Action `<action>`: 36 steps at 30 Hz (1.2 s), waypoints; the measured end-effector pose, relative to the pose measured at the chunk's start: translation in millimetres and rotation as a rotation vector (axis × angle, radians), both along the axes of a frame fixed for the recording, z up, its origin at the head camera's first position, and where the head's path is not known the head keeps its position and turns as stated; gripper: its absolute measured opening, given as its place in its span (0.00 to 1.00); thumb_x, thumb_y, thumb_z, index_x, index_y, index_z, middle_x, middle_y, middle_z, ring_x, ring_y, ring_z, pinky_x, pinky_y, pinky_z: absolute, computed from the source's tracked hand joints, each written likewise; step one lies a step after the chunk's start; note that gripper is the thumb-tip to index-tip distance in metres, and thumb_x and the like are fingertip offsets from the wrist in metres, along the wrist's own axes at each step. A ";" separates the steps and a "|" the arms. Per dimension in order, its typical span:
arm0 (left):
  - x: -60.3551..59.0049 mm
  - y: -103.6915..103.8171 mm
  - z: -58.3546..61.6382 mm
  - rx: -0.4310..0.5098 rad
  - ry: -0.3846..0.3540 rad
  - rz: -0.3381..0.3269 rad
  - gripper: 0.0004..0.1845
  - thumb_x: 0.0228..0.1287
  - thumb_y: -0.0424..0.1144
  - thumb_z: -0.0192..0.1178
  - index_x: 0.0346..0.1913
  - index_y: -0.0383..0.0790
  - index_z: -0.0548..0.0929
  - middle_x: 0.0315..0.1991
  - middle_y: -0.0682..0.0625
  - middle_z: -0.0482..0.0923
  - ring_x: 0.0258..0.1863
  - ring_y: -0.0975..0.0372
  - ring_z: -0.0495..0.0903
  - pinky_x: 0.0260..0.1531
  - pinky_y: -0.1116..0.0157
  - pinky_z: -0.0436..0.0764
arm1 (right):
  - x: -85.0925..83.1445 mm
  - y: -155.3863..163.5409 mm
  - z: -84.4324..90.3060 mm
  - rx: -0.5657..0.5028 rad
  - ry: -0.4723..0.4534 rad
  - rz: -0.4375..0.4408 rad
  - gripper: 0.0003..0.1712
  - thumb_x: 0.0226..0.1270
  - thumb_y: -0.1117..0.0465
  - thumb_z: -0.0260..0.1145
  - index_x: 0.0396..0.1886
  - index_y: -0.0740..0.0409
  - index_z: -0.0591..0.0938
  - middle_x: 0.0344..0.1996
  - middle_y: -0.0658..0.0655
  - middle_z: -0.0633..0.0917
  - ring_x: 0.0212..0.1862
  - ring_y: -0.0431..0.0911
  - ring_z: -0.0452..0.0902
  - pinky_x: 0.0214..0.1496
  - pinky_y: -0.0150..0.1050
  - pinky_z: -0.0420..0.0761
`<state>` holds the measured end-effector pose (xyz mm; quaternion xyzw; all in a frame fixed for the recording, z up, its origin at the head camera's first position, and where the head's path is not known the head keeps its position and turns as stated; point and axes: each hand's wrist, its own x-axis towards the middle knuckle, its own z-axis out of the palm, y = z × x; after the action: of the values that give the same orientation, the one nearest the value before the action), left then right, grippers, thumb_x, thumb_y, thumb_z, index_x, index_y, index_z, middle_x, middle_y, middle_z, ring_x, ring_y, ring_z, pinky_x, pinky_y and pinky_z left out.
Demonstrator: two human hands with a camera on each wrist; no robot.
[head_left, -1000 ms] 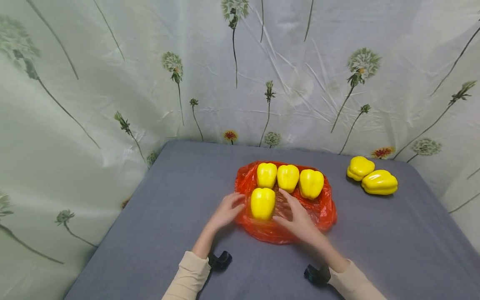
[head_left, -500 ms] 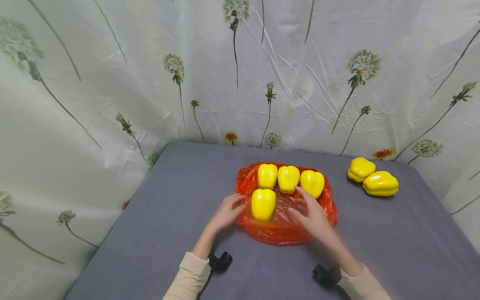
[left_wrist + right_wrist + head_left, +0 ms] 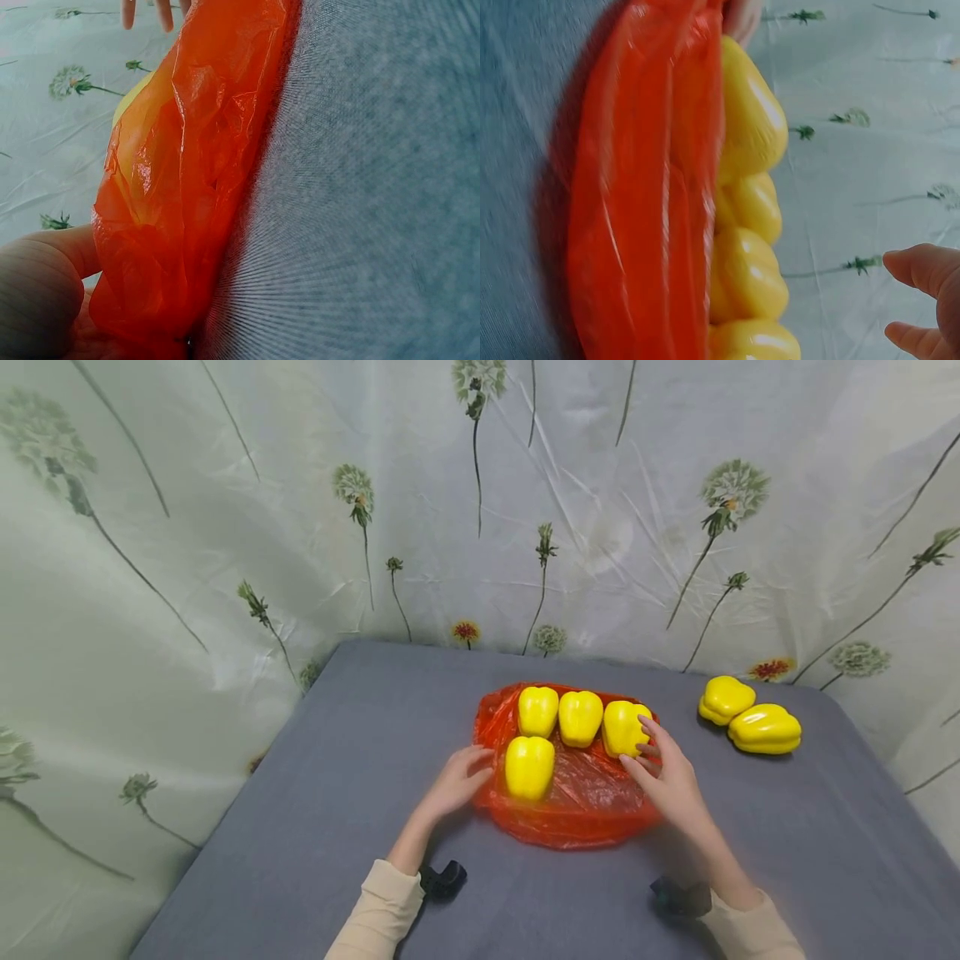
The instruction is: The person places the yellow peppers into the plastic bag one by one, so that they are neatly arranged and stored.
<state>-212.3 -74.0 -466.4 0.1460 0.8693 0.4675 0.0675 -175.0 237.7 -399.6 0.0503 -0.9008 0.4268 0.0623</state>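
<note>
From the head camera, a crumpled orange-red plastic bag lies flat on the grey cloth-covered table, with four glossy yellow bell peppers on it: three in a back row and one in front, near the bag's left edge. The left hand rests at that left edge, fingers loosely bent against the plastic just beside the front pepper. The right hand lies on the bag's right side, fingers extended and relaxed, the tips touching the rightmost pepper of the row. Two more yellow peppers sit on the bare table, well apart to the right. In the left wrist view, the thumb presses on the bag's folded edge, gripping nothing firmly. In the right wrist view, the fingertips hang spread and holding nothing, near the lined-up peppers above the bag.
</note>
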 end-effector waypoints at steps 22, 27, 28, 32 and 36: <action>-9.5 2.4 6.8 0.000 0.008 -0.004 0.22 0.67 0.40 0.52 0.61 0.35 0.72 0.66 0.36 0.65 0.67 0.43 0.61 0.66 0.43 0.62 | -12.2 69.2 14.9 -0.042 -0.126 -0.317 0.42 0.71 0.47 0.51 0.75 0.53 0.43 0.71 0.72 0.54 0.64 0.66 0.64 0.60 0.62 0.69; -8.5 1.0 7.5 0.010 0.004 0.003 0.22 0.67 0.40 0.52 0.61 0.35 0.73 0.66 0.36 0.65 0.67 0.43 0.62 0.65 0.43 0.63 | -14.1 78.1 12.6 -0.023 -0.130 -0.354 0.41 0.71 0.48 0.50 0.75 0.55 0.44 0.70 0.74 0.55 0.63 0.67 0.65 0.60 0.62 0.69; -8.6 0.9 7.4 0.009 0.004 0.005 0.22 0.67 0.40 0.52 0.61 0.35 0.73 0.66 0.36 0.65 0.67 0.43 0.62 0.65 0.43 0.63 | -14.4 79.9 12.2 -0.018 -0.130 -0.365 0.41 0.71 0.48 0.49 0.75 0.56 0.44 0.70 0.74 0.55 0.63 0.67 0.65 0.60 0.62 0.70; -6.8 0.9 4.5 -0.006 0.019 0.004 0.22 0.67 0.40 0.52 0.61 0.35 0.72 0.66 0.36 0.66 0.67 0.44 0.62 0.66 0.43 0.63 | -13.7 89.7 9.3 0.000 -0.154 -0.412 0.41 0.71 0.47 0.49 0.75 0.56 0.44 0.70 0.73 0.55 0.62 0.66 0.66 0.54 0.56 0.76; -1.6 0.4 0.7 -0.023 0.021 -0.005 0.22 0.67 0.40 0.52 0.61 0.35 0.72 0.65 0.36 0.66 0.67 0.43 0.62 0.66 0.43 0.63 | -9.9 101.6 2.9 0.011 -0.191 -0.461 0.42 0.70 0.46 0.49 0.75 0.55 0.43 0.71 0.72 0.55 0.62 0.66 0.66 0.39 0.33 0.76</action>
<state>-213.8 -73.5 -465.7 0.1521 0.8750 0.4555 0.0612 -185.0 339.2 -396.7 -0.1967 -0.8925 0.3994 0.0726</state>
